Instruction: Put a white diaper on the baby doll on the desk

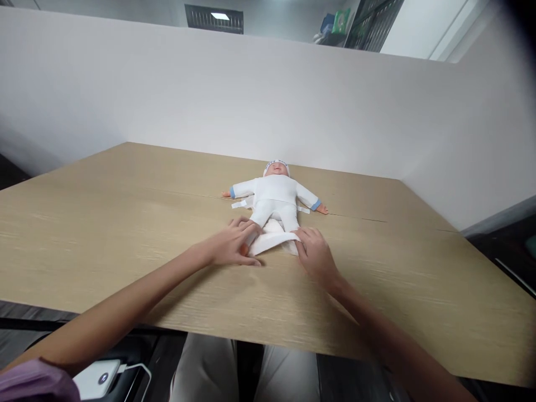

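A baby doll (275, 190) in a white outfit with blue cuffs and a printed headband lies on its back on the table, arms spread and feet toward me. Beneath its hips and legs is a white diaper (272, 242), its near end raised across the lower legs. Pale tabs (239, 205) stick out at both sides of the waist. My left hand (234, 243) rests over one lower leg and foot, thumb stretched away from the fingers. At the diaper's other near corner, my right hand (314, 251) has its fingers closed on the edge. The doll's other foot is hidden.
The wooden table (125, 223) has a seam running across it behind the doll. A pale partition wall (251, 100) rises at its far edge. Below the near edge, a white power bank (98, 379) with a cable lies beside my legs.
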Demonstrator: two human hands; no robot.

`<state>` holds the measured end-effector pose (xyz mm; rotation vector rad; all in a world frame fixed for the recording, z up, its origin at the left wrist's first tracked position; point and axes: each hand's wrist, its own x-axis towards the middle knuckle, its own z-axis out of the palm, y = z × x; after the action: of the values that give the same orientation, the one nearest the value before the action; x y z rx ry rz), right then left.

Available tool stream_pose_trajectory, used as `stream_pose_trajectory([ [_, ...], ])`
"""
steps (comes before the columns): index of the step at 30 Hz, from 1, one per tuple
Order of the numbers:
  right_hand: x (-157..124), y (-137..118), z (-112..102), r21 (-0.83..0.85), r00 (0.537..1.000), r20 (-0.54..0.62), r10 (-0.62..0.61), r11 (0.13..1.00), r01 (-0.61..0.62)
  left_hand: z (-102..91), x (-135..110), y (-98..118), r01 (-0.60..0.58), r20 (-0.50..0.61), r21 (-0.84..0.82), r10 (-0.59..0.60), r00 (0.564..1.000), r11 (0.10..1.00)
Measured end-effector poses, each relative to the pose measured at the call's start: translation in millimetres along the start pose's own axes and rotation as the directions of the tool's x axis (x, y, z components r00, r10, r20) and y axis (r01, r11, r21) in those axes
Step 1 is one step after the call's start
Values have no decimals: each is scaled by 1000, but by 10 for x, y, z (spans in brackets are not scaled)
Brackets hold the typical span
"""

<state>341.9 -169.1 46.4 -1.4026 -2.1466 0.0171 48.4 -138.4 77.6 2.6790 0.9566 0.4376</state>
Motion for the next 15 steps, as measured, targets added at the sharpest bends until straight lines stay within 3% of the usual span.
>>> stream_pose_trajectory([
  [3,108,87,-1,103,998,-35,53,993,-49,118,99,12,46,-87,86,-38,995,995],
  [5,197,143,10,168,996,-52,77,984,-68,126,187,-37,73,-146,58,-64,987,996],
  [11,655,287,46,299,971,-226,79,954,-8,-56,622,-365,33,-403,-255,-137,905,966],
  [13,879,362,88,373,966,-224,132,927,-40,-97,833,-506,32,-438,-335,-186,880,942],
  [15,1115,475,174,482,961,-163,224,868,-121,-110,1048,-652,83,-401,-479,-302,865,874],
])
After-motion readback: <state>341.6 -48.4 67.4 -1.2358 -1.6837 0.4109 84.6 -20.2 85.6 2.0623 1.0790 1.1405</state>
